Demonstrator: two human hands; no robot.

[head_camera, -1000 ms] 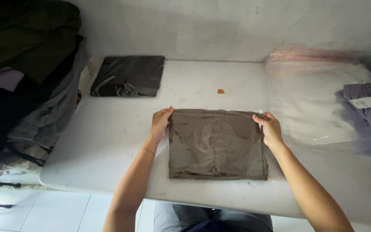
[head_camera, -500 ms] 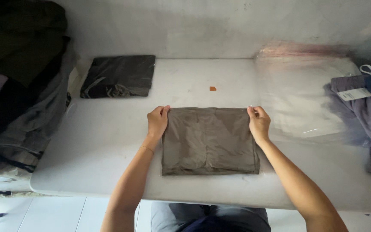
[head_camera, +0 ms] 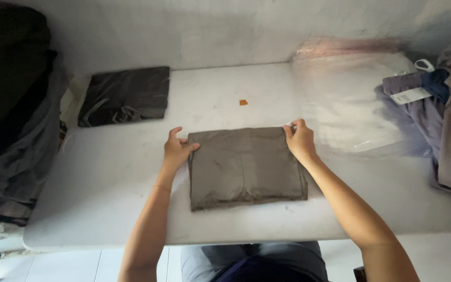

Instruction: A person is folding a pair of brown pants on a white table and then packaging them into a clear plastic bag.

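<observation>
As it lies flat, the folded garment sits between left hand and right hand.

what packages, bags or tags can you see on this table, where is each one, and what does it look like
Dark bagged garment: far left of the table, flat rectangle, black and glossy.
Clear plastic bags: far right, a flat see-through stack with a pinkish top edge.
Hang tag: on the purple-grey clothes at the right edge, small white rectangle.
Folded olive-grey garment: centre, unbagged, left hand and right hand at its top corners.
</observation>
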